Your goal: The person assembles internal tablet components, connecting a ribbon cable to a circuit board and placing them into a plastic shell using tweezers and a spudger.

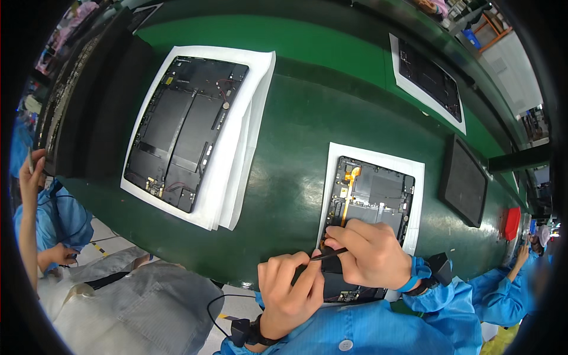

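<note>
In front of me a black tablet housing point(378, 183) with its inner side up lies on a white sheet point(419, 204). An orange flex cable point(348, 198) runs along its left side. My right hand point(376, 251) is over the housing's lower half, closed around a thin dark pointed tool point(331, 254), kind unclear. The tool points left toward my left hand point(290, 287). My left hand is at the housing's lower left edge, its fingers curled and pinched near the tool's tip. What they pinch is too small to make out. My hands hide part of the housing.
Another open tablet housing point(183, 130) lies on stacked white sheets point(251, 124) at left. A third housing point(429, 77) is on the green belt point(319, 41). A black tray point(464, 180) and red box point(512, 223) stand right. Co-workers point(53, 213) sit on both sides.
</note>
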`<state>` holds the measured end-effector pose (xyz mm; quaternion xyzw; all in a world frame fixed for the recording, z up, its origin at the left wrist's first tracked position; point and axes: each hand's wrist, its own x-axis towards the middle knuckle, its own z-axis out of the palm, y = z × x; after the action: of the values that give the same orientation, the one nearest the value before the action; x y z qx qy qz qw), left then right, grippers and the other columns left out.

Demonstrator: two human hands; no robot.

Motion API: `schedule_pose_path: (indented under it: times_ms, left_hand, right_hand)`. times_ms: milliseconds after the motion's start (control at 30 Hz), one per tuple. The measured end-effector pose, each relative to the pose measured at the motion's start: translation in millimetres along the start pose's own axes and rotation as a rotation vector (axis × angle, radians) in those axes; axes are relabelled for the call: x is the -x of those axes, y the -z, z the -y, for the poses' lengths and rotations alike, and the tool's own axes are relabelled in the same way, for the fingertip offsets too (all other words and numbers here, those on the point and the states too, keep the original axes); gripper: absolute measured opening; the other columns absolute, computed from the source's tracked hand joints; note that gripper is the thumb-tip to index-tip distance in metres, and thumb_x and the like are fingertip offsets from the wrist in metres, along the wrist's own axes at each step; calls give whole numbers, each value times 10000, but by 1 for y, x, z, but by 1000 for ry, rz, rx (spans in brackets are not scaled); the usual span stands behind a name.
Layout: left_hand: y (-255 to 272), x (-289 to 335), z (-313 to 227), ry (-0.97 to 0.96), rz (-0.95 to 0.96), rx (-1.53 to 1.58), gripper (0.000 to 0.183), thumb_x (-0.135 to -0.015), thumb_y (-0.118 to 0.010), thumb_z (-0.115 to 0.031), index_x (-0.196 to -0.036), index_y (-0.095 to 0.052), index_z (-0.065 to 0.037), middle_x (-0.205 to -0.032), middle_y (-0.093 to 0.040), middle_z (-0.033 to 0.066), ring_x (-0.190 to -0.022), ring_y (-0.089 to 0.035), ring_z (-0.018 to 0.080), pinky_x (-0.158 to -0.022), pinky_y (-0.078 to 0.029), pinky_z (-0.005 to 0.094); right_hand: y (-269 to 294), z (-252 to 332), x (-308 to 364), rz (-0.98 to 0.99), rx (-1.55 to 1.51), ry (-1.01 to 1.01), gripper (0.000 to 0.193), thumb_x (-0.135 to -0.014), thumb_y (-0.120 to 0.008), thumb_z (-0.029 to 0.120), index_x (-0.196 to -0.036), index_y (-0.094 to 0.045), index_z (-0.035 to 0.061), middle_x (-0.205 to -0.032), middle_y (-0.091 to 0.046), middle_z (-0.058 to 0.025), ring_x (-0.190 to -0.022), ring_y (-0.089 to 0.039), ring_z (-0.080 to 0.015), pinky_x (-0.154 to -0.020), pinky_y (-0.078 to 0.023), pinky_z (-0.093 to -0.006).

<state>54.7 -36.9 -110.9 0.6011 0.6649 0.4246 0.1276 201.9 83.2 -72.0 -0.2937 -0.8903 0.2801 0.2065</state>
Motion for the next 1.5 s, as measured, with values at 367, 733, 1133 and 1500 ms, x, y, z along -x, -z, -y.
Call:
schedule_pose_path:
  times_ms: [367, 733, 1133, 1500]
  left_hand:
    - [2, -2, -1, 26, 40, -6, 277, -623, -752, 34, -889, -771, -44, -909, -701, 47, -835, -629, 233, -735, -381, 373]
    - [1, -6, -3, 55, 2, 22, 305, -711, -778, 15, -1010, -784, -46, -857, -669, 25, -748, -568, 213, -688, -369, 363]
    - [2, -52, -9, 206, 136, -32, 123, -778, -795, -16, -866, -730, -72, -761, -688, 19, -609, -567, 209, -620, -373, 352]
    - [7, -66, -14, 447, 213, 116, 80, -749, -773, 10, -816, -730, 0, -672, -668, 52, -539, -549, 116, -552, -425, 276]
  right_hand:
    - [-9, 9, -14, 198, 260, 86, 273, -667, -695, 35, -908, -573, -8, -709, -500, -78, -553, -573, -220, -449, -477, -353]
    - [8, -9, -6, -128, -573, -525, 131, -868, -740, -19, -991, -696, -24, -878, -757, -159, -807, -779, -277, -721, -600, -304]
    - [-5, -8, 20, -247, -460, -402, 135, -917, -743, 5, -1022, -671, -39, -890, -768, -155, -739, -749, -164, -679, -588, -268]
    - [-6, -13, 12, -306, -587, -504, 108, -952, -727, 32, -1007, -654, -26, -718, -696, -97, -603, -631, -89, -546, -468, -245]
